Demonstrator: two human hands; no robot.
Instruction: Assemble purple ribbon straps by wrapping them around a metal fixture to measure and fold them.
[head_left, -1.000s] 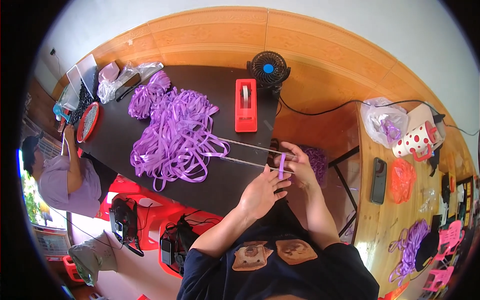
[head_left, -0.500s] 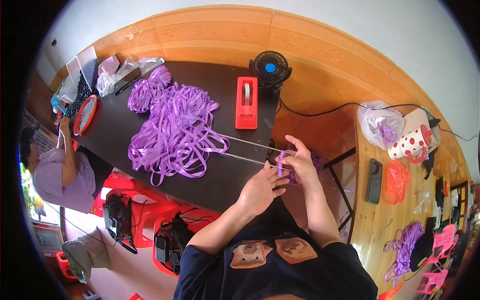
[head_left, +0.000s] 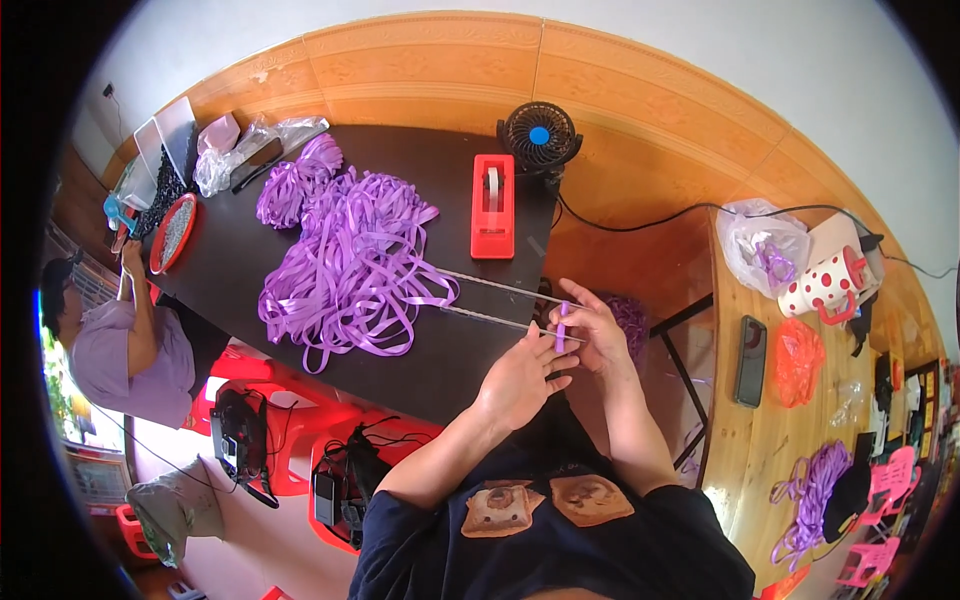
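Off the edge of the dark table (head_left: 430, 160), your left hand (head_left: 515, 388) is spread wide beside two thin rods (head_left: 485, 318), your right hand (head_left: 598, 338) curled at the purple ribbon band (head_left: 562, 326) across them, its grip too small to read. The ribbon looks light, soft and slippery, likely best pinched flat where it crosses a rod.

Place: homelike workroom | Signs: purple ribbon heap (head_left: 350, 255), tape dispenser (head_left: 493, 238), fan (head_left: 539, 136), spotted mug (head_left: 815, 291)

Purple ribbons (head_left: 350, 250), red tape dispenser (head_left: 493, 238), dark tabletop (head_left: 430, 160), red-dotted white tumbler (head_left: 812, 292)
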